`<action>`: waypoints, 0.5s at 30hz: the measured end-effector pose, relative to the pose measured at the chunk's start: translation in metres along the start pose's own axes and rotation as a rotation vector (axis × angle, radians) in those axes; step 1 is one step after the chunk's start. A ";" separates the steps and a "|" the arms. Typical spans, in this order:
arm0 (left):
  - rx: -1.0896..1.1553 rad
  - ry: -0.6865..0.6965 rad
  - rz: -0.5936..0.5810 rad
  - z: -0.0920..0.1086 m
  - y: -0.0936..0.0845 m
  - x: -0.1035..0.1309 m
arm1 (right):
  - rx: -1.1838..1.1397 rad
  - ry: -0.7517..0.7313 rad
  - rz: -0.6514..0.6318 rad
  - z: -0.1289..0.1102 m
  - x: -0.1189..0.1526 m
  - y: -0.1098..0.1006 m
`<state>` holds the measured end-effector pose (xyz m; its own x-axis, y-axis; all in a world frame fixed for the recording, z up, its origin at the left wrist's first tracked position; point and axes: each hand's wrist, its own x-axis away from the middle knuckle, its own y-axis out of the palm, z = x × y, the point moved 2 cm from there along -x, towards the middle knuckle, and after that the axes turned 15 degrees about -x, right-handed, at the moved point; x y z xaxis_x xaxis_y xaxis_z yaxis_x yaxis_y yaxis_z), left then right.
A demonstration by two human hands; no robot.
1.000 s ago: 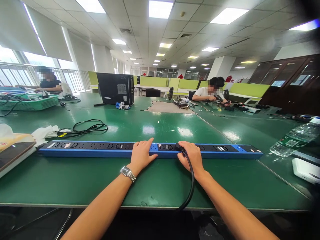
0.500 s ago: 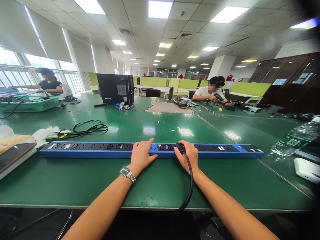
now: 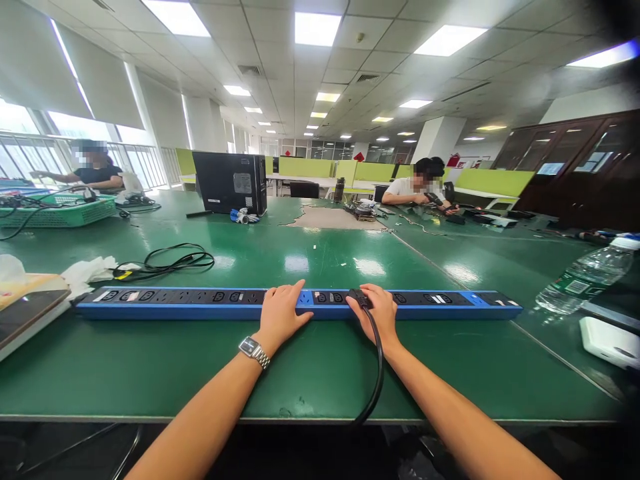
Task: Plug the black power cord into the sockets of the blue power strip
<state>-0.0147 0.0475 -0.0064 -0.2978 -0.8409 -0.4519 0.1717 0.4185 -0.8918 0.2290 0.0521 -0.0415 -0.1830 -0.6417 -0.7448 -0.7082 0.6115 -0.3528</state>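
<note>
A long blue and black power strip (image 3: 170, 308) lies across the green table in front of me, its sockets facing up. My left hand (image 3: 283, 307) grips it near the middle, fingers over the far edge and thumb along the near side. In my right hand (image 3: 380, 312) is a black power plug (image 3: 359, 298), held against the strip's sockets right of the middle. Whether its pins sit fully in a socket is hidden. The plug's thick black cord (image 3: 379, 373) curves down past the table's near edge.
A coiled black cable (image 3: 175, 262) lies behind the strip at left. At right are a water bottle (image 3: 583, 277) and a white object (image 3: 607, 340). Farther back stand a black computer case (image 3: 230, 183) and a green basket (image 3: 75, 212). Two other people sit across the table.
The view has shifted very slightly. Both hands keep the same hold on the strip and the plug.
</note>
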 end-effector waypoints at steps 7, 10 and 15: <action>0.009 0.001 0.004 0.000 0.000 -0.001 | -0.040 -0.028 -0.016 0.001 -0.001 -0.001; 0.012 0.007 0.010 0.000 0.001 -0.001 | -0.068 -0.007 -0.013 0.000 -0.002 -0.002; 0.018 0.011 0.010 0.000 0.001 -0.001 | -0.116 0.038 0.013 -0.002 -0.004 -0.001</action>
<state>-0.0145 0.0488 -0.0071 -0.3065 -0.8326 -0.4614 0.1914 0.4209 -0.8867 0.2293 0.0525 -0.0372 -0.2169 -0.6526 -0.7260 -0.7791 0.5638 -0.2741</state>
